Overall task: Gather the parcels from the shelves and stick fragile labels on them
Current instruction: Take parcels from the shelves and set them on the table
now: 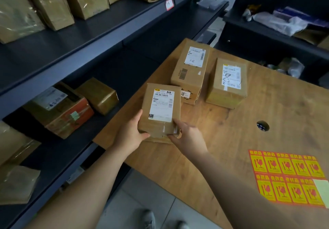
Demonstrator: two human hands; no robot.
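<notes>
Fingers (pixel 139 115) of the left hand (pixel 131 132) curl round the near left side of a small parcel (pixel 160 107), thumb lying along its edge. The right hand (pixel 187 136) pinches the near right corner, one finger on top and another below. The brown parcel lies face up with a white shipping label, at the left edge of the tabletop (pixel 231 139). Whether its underside rests on the wood cannot be told.

Just beyond it two larger parcels sit on the tabletop near the far edge — one (pixel 190 72) marked "1-8" by hand, the other (pixel 227 82) just to its right, close beside but apart. A sheet of fragile labels (pixel 288 177) — yellow squares with red glass symbols — lies flat by the near right corner, with one pale blank square at its right end. A round hole (pixel 263 126) pierces the wood between the sheet and the parcels.

Dark shelves (pixel 53 54) run along the left, carrying more brown boxes (pixel 53 6) above and an orange-edged carton (pixel 60 111) below.
</notes>
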